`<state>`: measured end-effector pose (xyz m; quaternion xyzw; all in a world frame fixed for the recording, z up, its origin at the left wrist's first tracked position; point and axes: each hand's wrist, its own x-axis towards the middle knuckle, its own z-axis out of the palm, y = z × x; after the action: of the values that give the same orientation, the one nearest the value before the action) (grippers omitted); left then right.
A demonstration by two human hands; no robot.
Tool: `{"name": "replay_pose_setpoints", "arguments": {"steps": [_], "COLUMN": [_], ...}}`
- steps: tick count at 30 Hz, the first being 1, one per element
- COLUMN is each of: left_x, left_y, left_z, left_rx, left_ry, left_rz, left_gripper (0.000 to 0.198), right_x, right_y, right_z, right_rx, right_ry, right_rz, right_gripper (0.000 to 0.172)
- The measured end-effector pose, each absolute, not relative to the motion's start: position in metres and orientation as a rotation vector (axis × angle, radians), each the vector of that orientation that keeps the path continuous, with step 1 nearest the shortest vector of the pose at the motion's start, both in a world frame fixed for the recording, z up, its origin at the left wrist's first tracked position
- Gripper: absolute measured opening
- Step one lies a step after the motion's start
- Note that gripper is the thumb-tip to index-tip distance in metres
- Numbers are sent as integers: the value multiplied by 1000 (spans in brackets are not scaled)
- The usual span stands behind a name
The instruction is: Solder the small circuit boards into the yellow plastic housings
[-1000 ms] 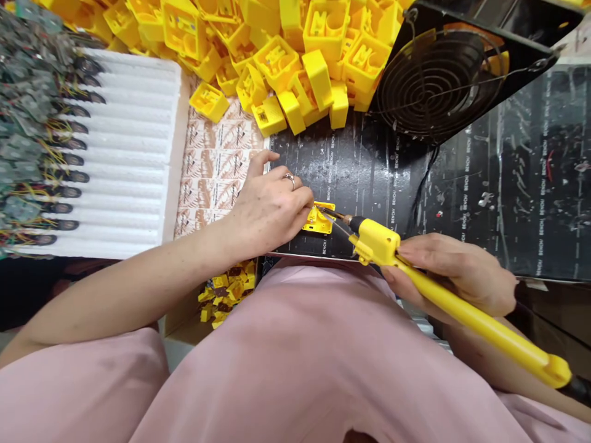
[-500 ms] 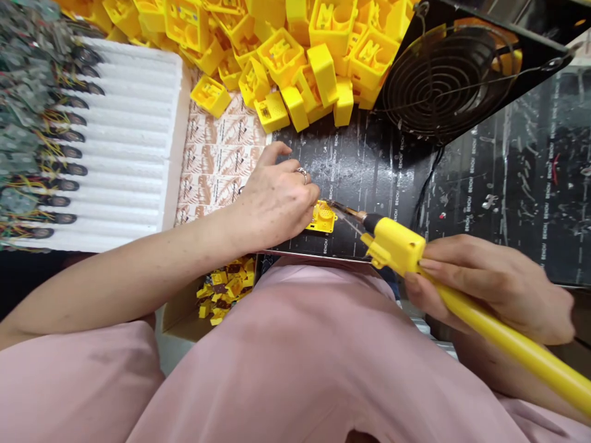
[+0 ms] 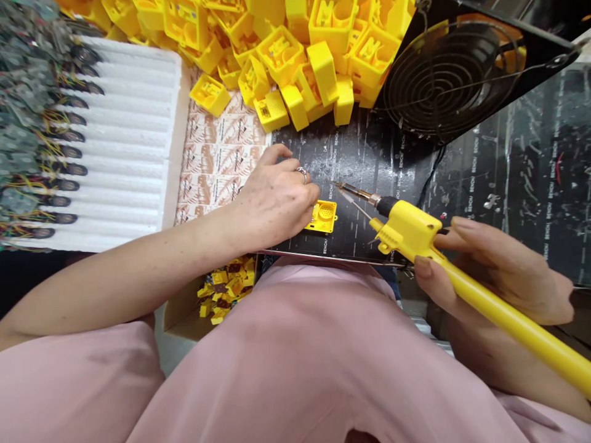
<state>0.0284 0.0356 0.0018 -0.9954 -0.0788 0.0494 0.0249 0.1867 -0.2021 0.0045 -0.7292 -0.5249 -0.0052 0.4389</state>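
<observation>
My left hand (image 3: 281,200), with a ring on one finger, is closed on the left part of a small yellow plastic casing (image 3: 327,211) lying on the black bench top. A round perforated grille shows in the casing; its left side is hidden under my fingers. My right hand (image 3: 498,271) grips a yellow soldering iron (image 3: 415,227) with a solder feed tube beside its metal tip. The tip points left and hovers above and to the right of the casing, apart from it.
Yellow housings (image 3: 281,55) are heaped at the back. A black fan (image 3: 436,92) stands at the back right. On the left, a ridged white foam tray (image 3: 133,147) carries wired parts. A cardboard box (image 3: 184,314) of small yellow pieces sits below the bench edge.
The soldering iron's tip has moved away from the casing, up and to the right. My right hand's fingers have loosened somewhat around the handle. My left hand has stayed in place.
</observation>
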Motion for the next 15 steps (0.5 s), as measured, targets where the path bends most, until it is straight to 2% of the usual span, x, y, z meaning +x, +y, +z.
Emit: {"name": "replay_pose_setpoints", "arguments": {"steps": [5,10,14,15], "left_x": [22,10,6,5], "left_y": [45,55,46,45], "left_z": [8,14,1,-2], "left_rx": [-3129,-3326,-3423,-3441], "left_ry": [-235,-168,58,36], "left_rz": [137,-18,64,61], "left_gripper": [33,38,78,82], "right_x": [198,212,223,225], "right_y": [-198,-200,-210,-213], "right_z": [-12,-26,-37,-38], "right_rx": [-1611,-1582,-1586,-1614], "right_ry": [-1391,-1397,-1416,-1421], "right_rz": [-123,-245,-191,-146], "right_gripper": [72,70,74,75]}}
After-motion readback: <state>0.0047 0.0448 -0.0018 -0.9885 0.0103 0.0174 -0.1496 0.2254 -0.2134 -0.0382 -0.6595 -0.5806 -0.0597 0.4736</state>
